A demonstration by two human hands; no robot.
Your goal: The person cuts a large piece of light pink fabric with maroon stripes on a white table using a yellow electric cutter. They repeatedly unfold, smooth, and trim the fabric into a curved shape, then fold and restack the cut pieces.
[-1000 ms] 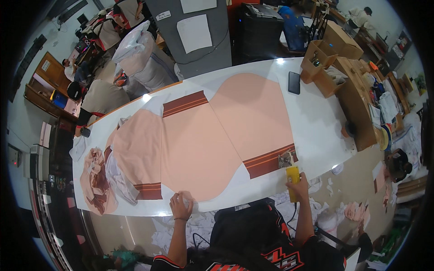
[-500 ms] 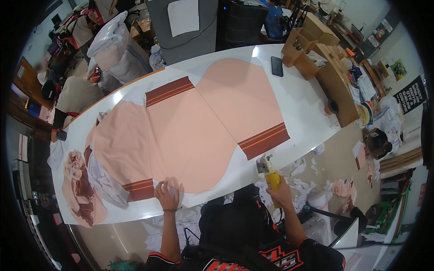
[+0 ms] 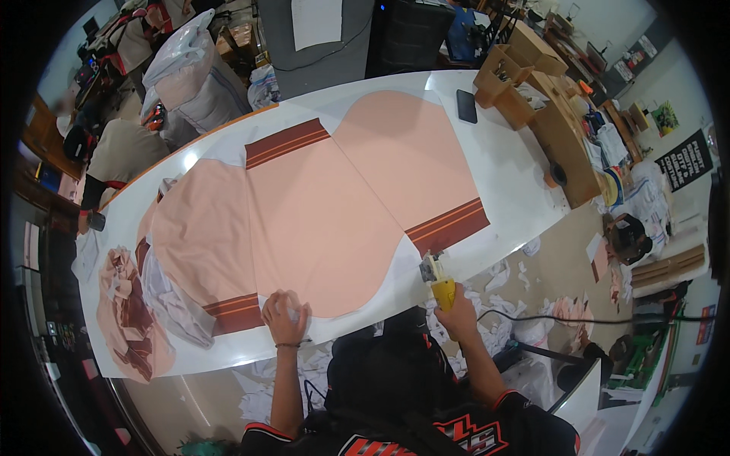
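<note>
A yellow electric fabric cutter (image 3: 443, 293) with a metal head is gripped in my right hand (image 3: 459, 316), held at the table's near edge. Its head is beside a dark red striped band (image 3: 449, 226) on the peach fabric; whether they touch I cannot tell. The peach fabric (image 3: 327, 213) lies spread over the white table, with similar bands at other edges. Fingers apart and slightly bent, my left hand (image 3: 284, 318) rests at the fabric's near edge, next to another striped band (image 3: 234, 314). Nothing shows in its fingers.
Crumpled peach and dark red fabric (image 3: 129, 319) lies at the table's left end. A phone (image 3: 467, 106) and cardboard boxes (image 3: 502, 74) are at the far right. A black cord (image 3: 578, 320) crosses from the right. White scraps litter the floor. Other people are nearby at left and right.
My right hand has brought the cutter left and slightly farther forward, nearer the striped band. The cord has come into view at right. My left hand stays near the same fabric edge, its fingers more bent.
</note>
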